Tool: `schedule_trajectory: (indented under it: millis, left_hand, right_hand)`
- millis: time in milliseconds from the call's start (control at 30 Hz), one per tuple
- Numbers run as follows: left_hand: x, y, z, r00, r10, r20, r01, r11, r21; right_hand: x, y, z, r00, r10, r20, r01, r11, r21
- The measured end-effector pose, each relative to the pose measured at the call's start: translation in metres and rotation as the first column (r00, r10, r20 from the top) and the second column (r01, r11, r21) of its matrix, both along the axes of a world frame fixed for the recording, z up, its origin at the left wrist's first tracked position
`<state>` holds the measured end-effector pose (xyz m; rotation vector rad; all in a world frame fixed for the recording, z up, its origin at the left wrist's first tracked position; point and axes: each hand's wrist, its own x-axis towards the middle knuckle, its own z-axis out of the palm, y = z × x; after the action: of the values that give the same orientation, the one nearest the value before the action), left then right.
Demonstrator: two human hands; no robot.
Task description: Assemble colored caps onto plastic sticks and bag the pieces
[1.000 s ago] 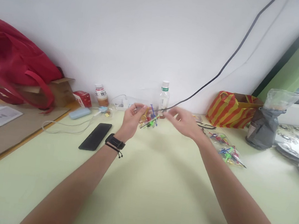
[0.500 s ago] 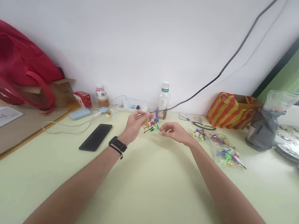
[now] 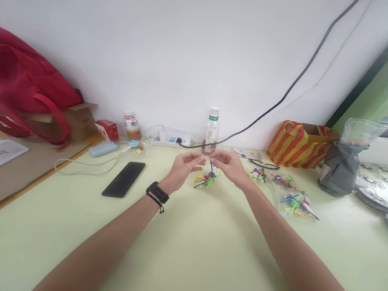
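A small clear bag of coloured plastic pieces hangs just above the table, its film hardly visible. Blue, yellow, red and green parts show in it, with a dark thin stick across them. My left hand pinches the bag's upper left side, thumb and fingers together. At the upper right, my right hand has its fingertips closed on the same bag, close to the left ones. More bagged coloured pieces lie to the right of my right hand.
A black phone lies left of my left hand. Behind the hands stand a bottle and a power strip with a black cable. Striped bag and grey pouch are at the right; a red backpack is at the left.
My right hand has moved up and left to the top of the bag, beside my left hand. The bag and its pieces now hang lower and slightly further right.
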<state>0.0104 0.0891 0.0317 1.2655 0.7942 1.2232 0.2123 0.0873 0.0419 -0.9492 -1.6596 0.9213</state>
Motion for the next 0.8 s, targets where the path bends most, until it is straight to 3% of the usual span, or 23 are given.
schedule_trajectory:
  millis: [200, 333, 567, 700, 800]
  left_hand:
    - [0.005, -0.003, 0.0, 0.998, 0.032, 0.055, -0.033, 0.999, 0.033]
    - [0.007, -0.005, 0.001, 0.996, 0.033, 0.079, -0.037, 0.998, 0.052]
    - [0.002, -0.001, 0.005, 0.994, 0.074, 0.086, -0.078, 0.996, 0.041]
    - [0.003, -0.002, 0.005, 0.996, 0.042, 0.076, -0.042, 0.999, 0.009]
    - [0.004, -0.004, 0.006, 0.995, 0.039, 0.09, -0.04, 0.999, 0.004]
  right_hand:
    - [0.001, -0.005, 0.005, 0.994, 0.113, 0.0, -0.113, 0.994, -0.003]
    - [0.0, -0.003, 0.004, 0.995, 0.099, 0.013, -0.098, 0.995, -0.011]
    - [0.005, -0.003, 0.003, 0.988, 0.008, 0.155, -0.001, 0.999, -0.046]
    - [0.012, -0.004, 0.006, 0.959, 0.074, 0.274, -0.064, 0.997, -0.047]
    - [0.021, -0.003, 0.008, 0.907, 0.146, 0.395, -0.102, 0.986, -0.128]
